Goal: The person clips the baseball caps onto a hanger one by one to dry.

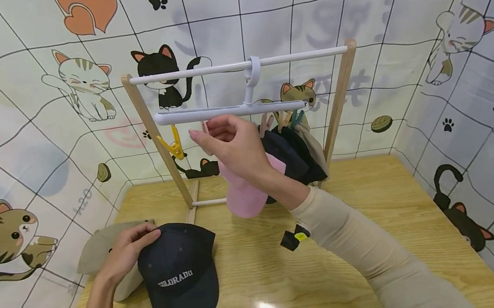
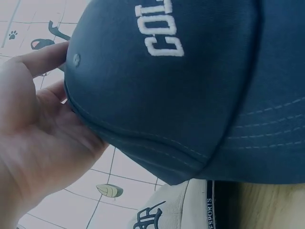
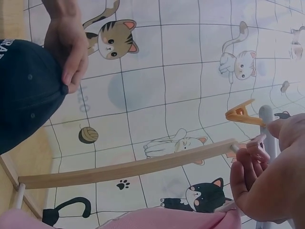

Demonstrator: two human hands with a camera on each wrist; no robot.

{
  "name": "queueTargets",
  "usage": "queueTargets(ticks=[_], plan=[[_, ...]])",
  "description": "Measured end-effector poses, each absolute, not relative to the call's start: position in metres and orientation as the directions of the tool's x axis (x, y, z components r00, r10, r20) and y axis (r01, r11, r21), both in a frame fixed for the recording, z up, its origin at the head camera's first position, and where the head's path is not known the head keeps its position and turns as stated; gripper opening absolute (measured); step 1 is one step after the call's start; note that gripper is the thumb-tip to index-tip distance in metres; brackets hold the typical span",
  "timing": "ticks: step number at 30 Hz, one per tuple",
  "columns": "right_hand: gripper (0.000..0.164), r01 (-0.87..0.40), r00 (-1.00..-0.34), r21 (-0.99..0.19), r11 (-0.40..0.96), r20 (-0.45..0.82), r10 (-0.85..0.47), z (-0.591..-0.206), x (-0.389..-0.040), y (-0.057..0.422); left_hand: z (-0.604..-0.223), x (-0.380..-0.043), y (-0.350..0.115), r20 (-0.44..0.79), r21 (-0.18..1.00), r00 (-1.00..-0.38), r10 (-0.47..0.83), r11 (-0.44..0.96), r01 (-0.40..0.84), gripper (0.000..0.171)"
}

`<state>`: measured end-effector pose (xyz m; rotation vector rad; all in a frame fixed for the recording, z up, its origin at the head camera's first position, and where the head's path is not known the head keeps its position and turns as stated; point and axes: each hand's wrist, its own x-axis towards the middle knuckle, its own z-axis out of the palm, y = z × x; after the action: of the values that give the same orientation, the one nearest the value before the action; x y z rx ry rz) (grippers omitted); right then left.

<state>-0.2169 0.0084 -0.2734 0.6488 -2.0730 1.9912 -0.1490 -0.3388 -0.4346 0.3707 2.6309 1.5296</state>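
Observation:
A dark navy baseball cap (image 1: 182, 294) with white COLORADO lettering is held by my left hand (image 1: 121, 253), whose thumb and fingers grip the top and edge of its crown. In the left wrist view, the same cap (image 2: 143, 95) fills most of the picture. Up under the white hanger (image 1: 203, 114), my right hand (image 1: 242, 146) pinches a pink clothespin (image 3: 258, 148) with thumb and fingers. A yellow clothespin (image 1: 174, 144) dangles to its left from the hanger. Behind the right wrist hangs a pink cap (image 1: 246, 201), partly hidden.
The hanger hooks over the white bar (image 1: 197, 71) of a wooden-legged rack (image 1: 339, 99). Dark caps (image 1: 290, 156) and a beige cap (image 1: 316, 139) hang from clothespins on its right. A second beige cap (image 1: 95, 251) lies on the wooden table (image 1: 376, 199) behind the left hand.

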Motion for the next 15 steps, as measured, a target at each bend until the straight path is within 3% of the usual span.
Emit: queueTargets(ticks=[15], plan=[[0.033,-0.449,-0.889,-0.893,0.026,0.443,-0.115,-0.269,-0.219,0.007,-0.429,-0.150,-0.325,0.083,0.836,-0.956,0.281,0.503,0.220,0.016]])
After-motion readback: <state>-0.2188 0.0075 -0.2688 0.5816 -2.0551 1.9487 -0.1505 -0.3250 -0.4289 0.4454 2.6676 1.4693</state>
